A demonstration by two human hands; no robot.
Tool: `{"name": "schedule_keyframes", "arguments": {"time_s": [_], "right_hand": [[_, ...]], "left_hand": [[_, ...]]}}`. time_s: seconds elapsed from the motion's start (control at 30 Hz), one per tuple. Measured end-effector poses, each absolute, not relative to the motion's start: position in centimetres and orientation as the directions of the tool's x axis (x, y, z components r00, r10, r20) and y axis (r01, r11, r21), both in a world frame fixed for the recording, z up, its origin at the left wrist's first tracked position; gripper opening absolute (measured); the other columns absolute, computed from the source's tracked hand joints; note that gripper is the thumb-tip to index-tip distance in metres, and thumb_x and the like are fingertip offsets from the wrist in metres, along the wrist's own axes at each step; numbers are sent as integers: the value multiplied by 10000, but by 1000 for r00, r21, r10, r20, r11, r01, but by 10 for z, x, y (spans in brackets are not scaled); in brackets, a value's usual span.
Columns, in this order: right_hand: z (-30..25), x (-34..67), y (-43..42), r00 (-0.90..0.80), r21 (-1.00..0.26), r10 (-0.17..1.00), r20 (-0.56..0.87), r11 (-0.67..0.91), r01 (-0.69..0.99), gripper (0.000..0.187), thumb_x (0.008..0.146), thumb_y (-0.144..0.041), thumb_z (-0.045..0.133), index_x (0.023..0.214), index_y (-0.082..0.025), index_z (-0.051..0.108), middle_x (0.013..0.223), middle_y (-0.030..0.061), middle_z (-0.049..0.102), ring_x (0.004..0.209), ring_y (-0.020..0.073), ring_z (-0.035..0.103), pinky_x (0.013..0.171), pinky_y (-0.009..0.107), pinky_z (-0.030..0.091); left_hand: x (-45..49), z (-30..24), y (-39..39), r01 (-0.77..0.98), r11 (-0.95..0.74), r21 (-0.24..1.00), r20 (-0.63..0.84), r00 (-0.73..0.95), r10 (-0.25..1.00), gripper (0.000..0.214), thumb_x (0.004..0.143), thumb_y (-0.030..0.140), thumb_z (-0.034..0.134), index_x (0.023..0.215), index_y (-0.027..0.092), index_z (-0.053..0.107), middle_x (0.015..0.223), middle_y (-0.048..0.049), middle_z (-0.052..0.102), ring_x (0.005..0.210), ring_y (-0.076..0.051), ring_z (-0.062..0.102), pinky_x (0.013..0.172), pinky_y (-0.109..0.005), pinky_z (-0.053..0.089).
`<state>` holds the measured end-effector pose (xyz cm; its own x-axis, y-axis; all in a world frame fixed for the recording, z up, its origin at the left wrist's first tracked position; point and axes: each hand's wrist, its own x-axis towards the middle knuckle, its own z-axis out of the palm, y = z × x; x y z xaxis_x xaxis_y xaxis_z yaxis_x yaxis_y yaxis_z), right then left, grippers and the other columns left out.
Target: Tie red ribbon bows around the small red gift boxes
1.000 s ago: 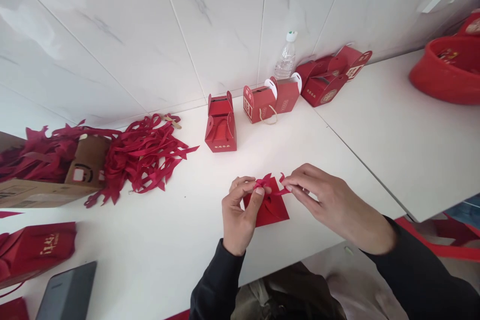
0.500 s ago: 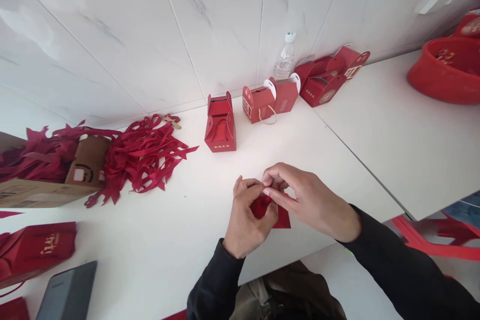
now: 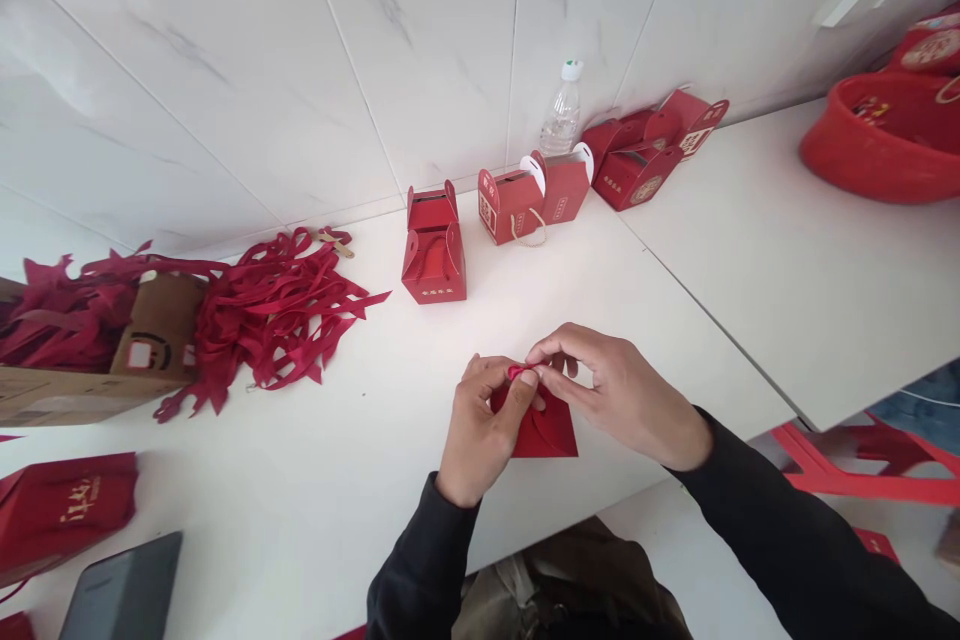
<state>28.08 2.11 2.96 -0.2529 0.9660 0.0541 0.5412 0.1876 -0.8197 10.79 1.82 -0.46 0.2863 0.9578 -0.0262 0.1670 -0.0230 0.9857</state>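
A small red box [image 3: 553, 438] with a curved flap sits near the table's front edge, partly hidden under my hands. Above its top, a red ribbon [image 3: 517, 372] forms a small loop. My left hand [image 3: 478, 425] pinches this ribbon between thumb and index finger. From the right, my right hand [image 3: 611, 390] has its thumb and fingertips closed together on the ribbon beside the left thumb. The ribbon's ends are hidden by my fingers.
Loose red ribbons [image 3: 281, 305] spill from a cardboard box [image 3: 159, 325] at left. Red gift boxes [image 3: 433, 270] and a plastic bottle [image 3: 561, 115] line the wall. A red basin [image 3: 862, 165] stands far right. A dark tablet-like object [image 3: 124, 590] lies lower left.
The left thumb has come up to the ribbon, and a red loop now shows between the fingertips. More of the box's flap is visible. The view has shifted slightly.
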Motion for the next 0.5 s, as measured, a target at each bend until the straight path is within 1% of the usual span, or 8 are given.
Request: {"name": "schedule_keyframes", "arguments": {"time_s": [0.07, 0.1, 0.2, 0.23, 0.27, 0.37, 0.43, 0.5], "right_hand": [[30, 279, 18, -216, -813, 973, 82, 191, 551, 94, 949, -188, 579, 921, -235, 655, 910, -14, 690, 741, 124, 624, 616, 241, 473], [29, 279, 16, -206, -813, 975, 87, 189, 551, 99, 947, -181, 581, 921, -238, 658, 900, -17, 690, 739, 124, 623, 620, 241, 474], [27, 280, 9, -223, -830, 972, 74, 184, 527, 112, 940, -172, 592, 932, -246, 675, 901, -15, 684, 757, 126, 632, 641, 239, 489], [26, 281, 7, -238, -838, 969, 63, 181, 515, 115, 938, -172, 594, 937, -248, 680, 913, -11, 682, 765, 127, 635, 639, 238, 493], [24, 282, 5, -253, -845, 966, 56, 181, 504, 116, 934, -173, 596, 941, -250, 682, 925, -6, 680, 774, 129, 637, 635, 238, 496], [21, 285, 1, -298, -853, 953, 55, 200, 482, 129, 926, -164, 580, 954, -256, 668, 958, 0, 680, 817, 144, 647, 650, 255, 506], [21, 288, 1, -325, -843, 943, 75, 234, 484, 156, 916, -145, 560, 984, -258, 644, 1005, 8, 680, 870, 161, 650, 729, 288, 526], [21, 290, 3, -351, -822, 931, 102, 277, 497, 255, 894, -132, 552, 1106, -260, 611, 1171, 37, 658, 1016, 194, 640, 863, 343, 532]], "left_hand": [[108, -4, 19, 150, 41, 988, -82, 274, 958, 411, 988, 416, 501, 693, 207, 695, 799, -34, 702, 894, -202, 606, 958, -367, 421], [107, -4, 19, 132, 81, 988, -114, 270, 956, 407, 993, 430, 488, 745, 204, 719, 823, -42, 713, 901, -204, 612, 914, -350, 443], [104, -4, 20, 55, 170, 984, -179, 281, 943, 323, 982, 433, 513, 975, 201, 736, 925, -49, 729, 884, -190, 621, 852, -319, 473], [103, -3, 21, 37, 185, 982, -188, 295, 937, 303, 972, 429, 533, 1016, 200, 727, 948, -49, 726, 874, -184, 619, 840, -313, 478], [102, -3, 21, 28, 193, 981, -193, 310, 931, 286, 958, 424, 558, 1025, 197, 720, 959, -50, 721, 866, -180, 615, 828, -307, 480], [97, -1, 22, 34, 195, 980, -195, 349, 917, 238, 910, 407, 632, 945, 185, 711, 925, -48, 697, 872, -181, 603, 815, -300, 478], [95, -1, 23, 49, 186, 981, -191, 357, 914, 206, 887, 382, 662, 908, 181, 705, 905, -45, 685, 874, -180, 594, 819, -304, 471], [93, 0, 24, 71, 169, 983, -183, 366, 913, 172, 869, 350, 676, 888, 180, 703, 889, -41, 680, 856, -174, 583, 824, -311, 465]]}}
